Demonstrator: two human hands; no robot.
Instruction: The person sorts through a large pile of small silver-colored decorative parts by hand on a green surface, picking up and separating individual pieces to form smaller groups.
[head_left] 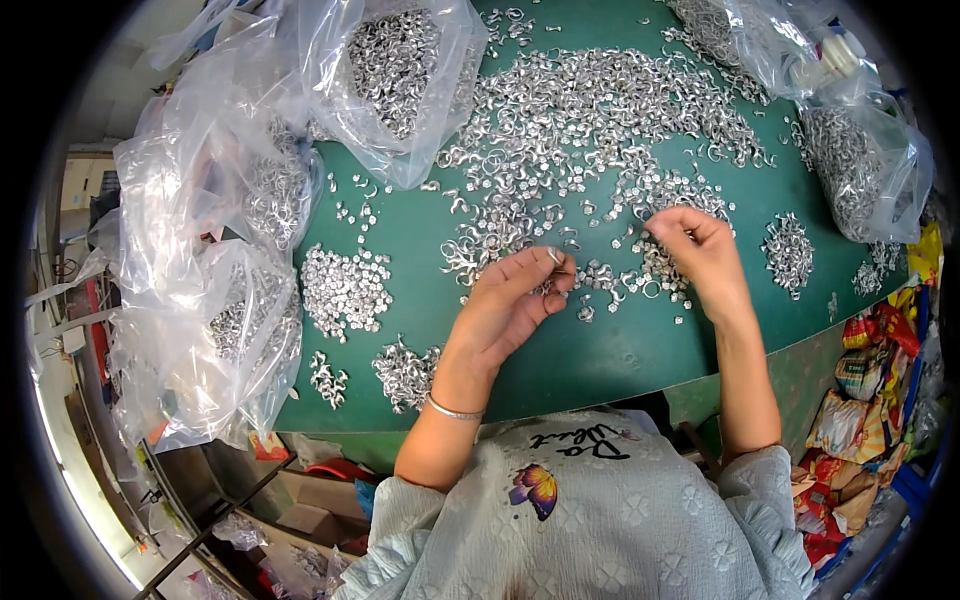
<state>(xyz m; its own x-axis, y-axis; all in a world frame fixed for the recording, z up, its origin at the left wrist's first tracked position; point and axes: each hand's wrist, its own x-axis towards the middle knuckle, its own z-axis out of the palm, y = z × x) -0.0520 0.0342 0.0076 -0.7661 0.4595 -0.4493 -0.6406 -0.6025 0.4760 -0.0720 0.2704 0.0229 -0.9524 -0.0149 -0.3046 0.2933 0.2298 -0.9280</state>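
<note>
A green table point(590, 350) is strewn with a broad spread of small silver metal rings and pieces point(590, 110). My left hand point(515, 300) rests near the table's middle, its fingertips pinched on a small silver ring point(553, 256). To the right, my right hand point(700, 250) has its fingers curled down onto loose silver pieces point(655, 268), pinching among them; what it grips is too small to make out. Sorted small heaps lie to the left: one heap point(345, 288) and two lower ones point(405, 372), point(328, 380).
Clear plastic bags full of silver pieces stand at the left point(230, 290), top centre point(400, 70) and right point(860, 170). Another small heap point(788, 250) lies at the right. Colourful packets point(865, 420) pile beside the table's right edge. Shelving and boxes point(300, 500) sit below.
</note>
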